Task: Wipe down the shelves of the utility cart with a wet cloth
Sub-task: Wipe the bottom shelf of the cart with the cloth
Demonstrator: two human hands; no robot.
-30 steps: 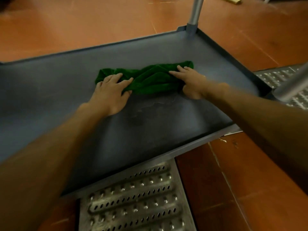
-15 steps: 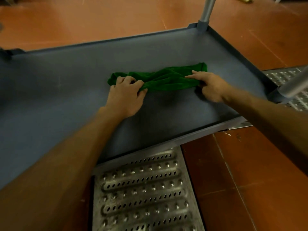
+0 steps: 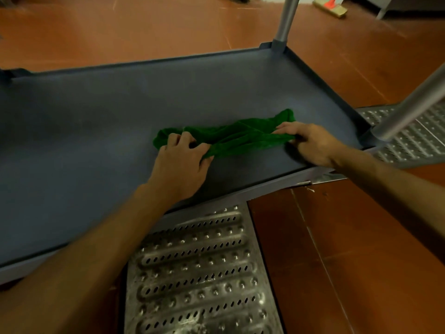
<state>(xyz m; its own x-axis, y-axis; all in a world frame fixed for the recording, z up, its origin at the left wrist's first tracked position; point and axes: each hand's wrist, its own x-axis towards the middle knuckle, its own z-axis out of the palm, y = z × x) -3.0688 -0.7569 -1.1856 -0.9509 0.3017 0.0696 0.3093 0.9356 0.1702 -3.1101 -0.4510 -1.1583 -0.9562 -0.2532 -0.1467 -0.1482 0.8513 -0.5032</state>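
gripping green cloth (image 3: pixel 243 138) on shelf (image 3: pixel 96 131), left hand (image 3: pixel 181 165), right hand (image 3: pixel 310 143), fingertips buried

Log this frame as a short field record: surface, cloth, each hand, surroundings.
surface: grey cart shelf with a raised rim, metal posts at the right corners
cloth: green cloth, bunched into a long strip lying on the shelf
left hand: fingers curled, gripping the cloth's left end
right hand: pinching the cloth's right end
surroundings: perforated metal floor grate below the near rim, red-brown floor
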